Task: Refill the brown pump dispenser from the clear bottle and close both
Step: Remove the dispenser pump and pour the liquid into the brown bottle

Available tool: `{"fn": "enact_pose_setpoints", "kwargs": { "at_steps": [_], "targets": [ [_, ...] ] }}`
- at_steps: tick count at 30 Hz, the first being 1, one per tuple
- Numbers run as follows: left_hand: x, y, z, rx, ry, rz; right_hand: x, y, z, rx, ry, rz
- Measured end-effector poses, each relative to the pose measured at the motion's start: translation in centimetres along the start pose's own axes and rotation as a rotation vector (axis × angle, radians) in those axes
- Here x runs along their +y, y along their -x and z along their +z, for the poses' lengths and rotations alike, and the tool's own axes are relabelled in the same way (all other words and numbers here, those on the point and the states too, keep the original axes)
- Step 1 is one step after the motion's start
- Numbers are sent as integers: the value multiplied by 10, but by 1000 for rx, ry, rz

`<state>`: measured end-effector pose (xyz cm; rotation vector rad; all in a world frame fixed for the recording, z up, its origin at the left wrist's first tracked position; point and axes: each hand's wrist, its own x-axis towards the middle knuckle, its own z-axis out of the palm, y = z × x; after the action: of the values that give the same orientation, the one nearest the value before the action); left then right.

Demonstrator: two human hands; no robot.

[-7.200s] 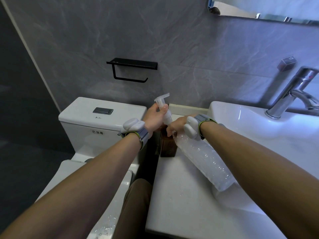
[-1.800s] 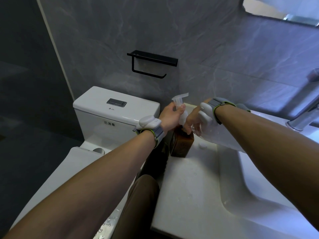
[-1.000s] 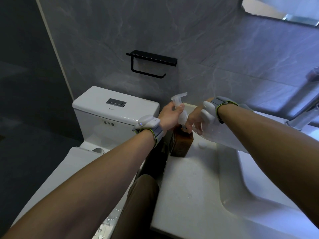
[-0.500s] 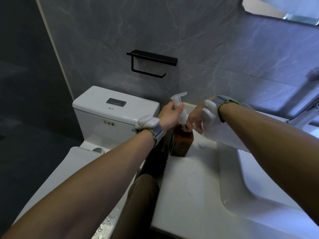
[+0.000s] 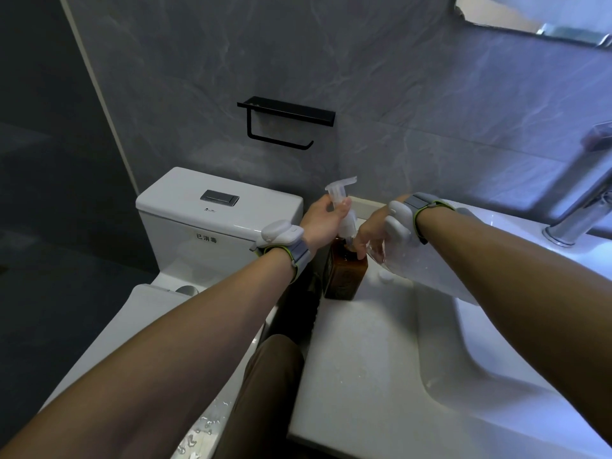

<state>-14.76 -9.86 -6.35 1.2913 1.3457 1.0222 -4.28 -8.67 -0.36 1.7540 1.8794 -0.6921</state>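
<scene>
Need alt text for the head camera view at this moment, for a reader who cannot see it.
At a white vanity counter, the left hand holds the white pump head lifted above the brown dispenser, while the right hand tilts the clear bottle to its mouth. A small white cap lies beside it.

clear bottle (image 5: 414, 263) | tipped steeper since 7.2 s ago | camera shifted left

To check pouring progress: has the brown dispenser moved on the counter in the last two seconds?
No. The brown dispenser stands at the same spot beside the counter's left edge.
</scene>
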Motion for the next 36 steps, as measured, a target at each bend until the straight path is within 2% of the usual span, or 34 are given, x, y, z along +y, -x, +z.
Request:
{"fn": "enact_pose_setpoints", "kwargs": {
  "at_steps": [3, 22, 26, 29, 33, 36],
  "targets": [
    [-2, -2, 0, 2, -11, 8, -5, 2, 1, -27, 84, 120],
    [-5, -5, 3, 16, -42, 37, 2, -4, -5, -92, -22, 97],
    [-5, -2, 3, 34, -60, 47, 9, -1, -4, 27, -78, -5],
    [-6, 1, 4, 30, -94, 61, 16, 7, -6, 14, -109, 12],
    [-5, 6, 5, 22, -129, 71, 31, 13, -13, 153, -221, -137],
    [-4, 8, 4, 32, -188, 88, 35, 18, -18, 177, -239, -132]
  ]
}}
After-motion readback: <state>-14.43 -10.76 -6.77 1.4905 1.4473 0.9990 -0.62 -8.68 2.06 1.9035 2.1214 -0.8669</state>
